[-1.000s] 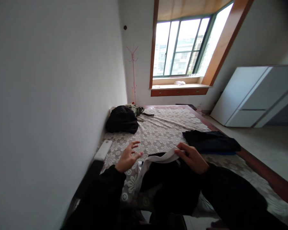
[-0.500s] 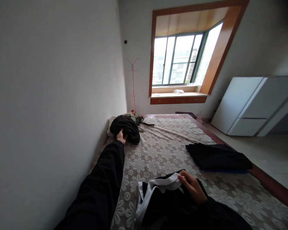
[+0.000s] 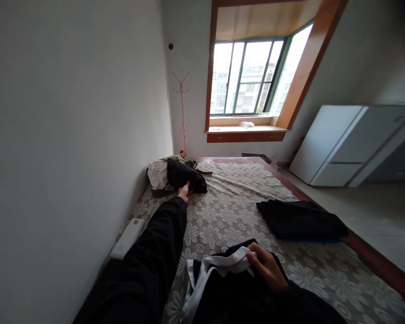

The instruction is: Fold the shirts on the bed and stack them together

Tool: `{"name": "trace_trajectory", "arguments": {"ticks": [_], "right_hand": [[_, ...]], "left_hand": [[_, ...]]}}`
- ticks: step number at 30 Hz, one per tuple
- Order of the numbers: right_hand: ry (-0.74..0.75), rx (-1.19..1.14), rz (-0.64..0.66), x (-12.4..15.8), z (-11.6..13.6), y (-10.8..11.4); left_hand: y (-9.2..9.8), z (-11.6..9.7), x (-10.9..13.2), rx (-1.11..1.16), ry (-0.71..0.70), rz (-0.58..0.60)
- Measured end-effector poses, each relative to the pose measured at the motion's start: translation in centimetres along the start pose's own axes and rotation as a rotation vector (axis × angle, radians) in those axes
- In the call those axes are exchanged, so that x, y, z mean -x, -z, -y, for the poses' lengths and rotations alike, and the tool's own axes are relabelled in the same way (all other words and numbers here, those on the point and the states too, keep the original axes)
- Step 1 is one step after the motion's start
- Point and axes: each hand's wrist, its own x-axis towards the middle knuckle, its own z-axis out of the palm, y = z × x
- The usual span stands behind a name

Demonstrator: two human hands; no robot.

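My left hand (image 3: 185,193) reaches to the far left of the bed, thumb and fingers closed on the near edge of a bunched black cloth (image 3: 186,174). White and olive-green cloths lie bunched beside it; the white cloth (image 3: 158,175) is on its left. Close to me, my right hand (image 3: 267,266) pinches the white trim of a black garment (image 3: 222,288). That garment spreads over the front of the bed, its lower part running out of view. Black sleeves cover both my arms.
A folded dark stack (image 3: 302,219) lies at the right of the bed (image 3: 216,216). By the left wall rests a white box-like object (image 3: 127,238), partly behind my sleeve. Farther off stand a pink coat rack (image 3: 182,103), a bay window (image 3: 246,81) and a white fridge (image 3: 337,144).
My left hand has moved right with the black cloth, uncovering more white cloth. The white box-like object by the wall has come into sight. My right hand keeps its pinch on the trim.
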Motion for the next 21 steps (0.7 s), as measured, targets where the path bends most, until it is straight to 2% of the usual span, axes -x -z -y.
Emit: {"name": "trace_trajectory", "arguments": {"ticks": [5,8,11,13,15,17,19,21], "right_hand": [[-0.006,-0.042,-0.017,0.2,0.1,0.1],[0.001,-0.049,-0.024,0.3,0.3,0.0],[0.006,-0.042,-0.024,0.3,0.4,0.0],[0.013,-0.046,-0.038,0.3,0.5,0.0],[0.038,-0.057,-0.053,0.5,0.7,0.1],[0.084,-0.077,-0.056,0.7,0.9,0.3],[0.124,-0.083,-0.067,1.0,1.1,0.6],[0.135,-0.065,-0.098,1.1,1.3,0.7]], "left_hand": [[4.6,0.8,3.0,-0.098,0.056,0.051],[6.6,0.8,4.8,-0.141,0.013,0.022],[7.2,-0.4,6.0,-0.196,-0.073,-0.028],[6.7,-1.5,7.0,-0.248,-0.094,0.001],[5.7,-2.0,8.8,-0.321,-0.061,0.12],[4.7,-1.5,11.4,-0.414,0.002,0.306],[4.2,0.0,15.1,-0.508,0.069,0.49],[4.7,2.0,19.1,-0.628,0.075,0.653]]}}
